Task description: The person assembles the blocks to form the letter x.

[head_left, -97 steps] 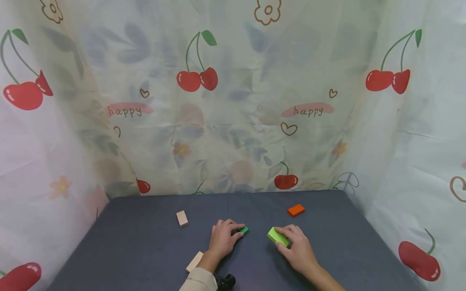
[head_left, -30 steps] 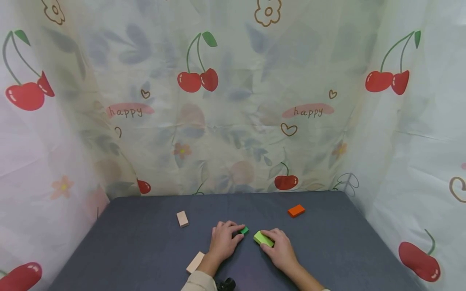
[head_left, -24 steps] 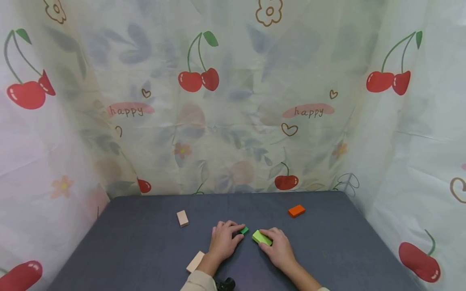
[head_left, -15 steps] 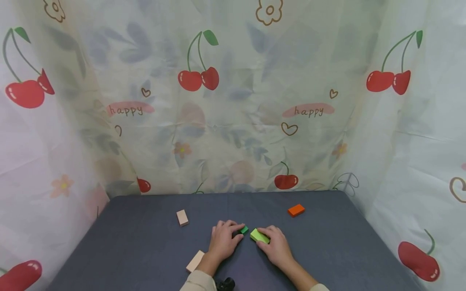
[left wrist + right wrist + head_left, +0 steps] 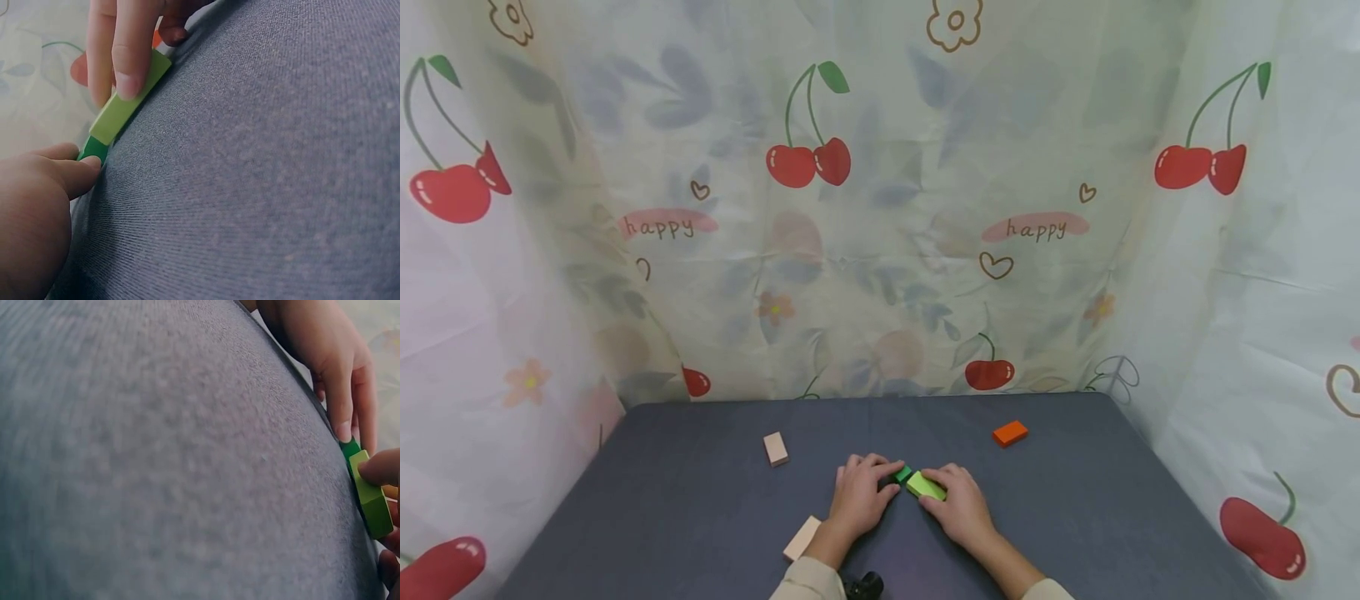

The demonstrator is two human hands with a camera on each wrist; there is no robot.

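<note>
Between the thumb and fingers of my left hand [image 5: 859,497] is a small dark green block [image 5: 902,474], lying on the table and mostly covered by that hand. My right hand [image 5: 962,510] pinches a lime green block [image 5: 927,487] just to its right. In the left wrist view the lime block [image 5: 119,115] and the green block [image 5: 94,149] stand end to end, roughly in line. Their near ends meet or almost meet. The right wrist view also has the lime block [image 5: 369,500] against the green block [image 5: 350,447], with the fingertips partly over both.
A pale wooden block [image 5: 776,449] lies at the back left, and an orange block [image 5: 1010,433] at the back right. Another pale block [image 5: 802,538] sits beside the left wrist, partly hidden by it. Patterned cloth [image 5: 880,250] hangs behind the dark table [image 5: 700,500].
My right hand has moved left with the lime block, bringing it from well apart right up to the green block. The left hand has stayed in place on the green block.
</note>
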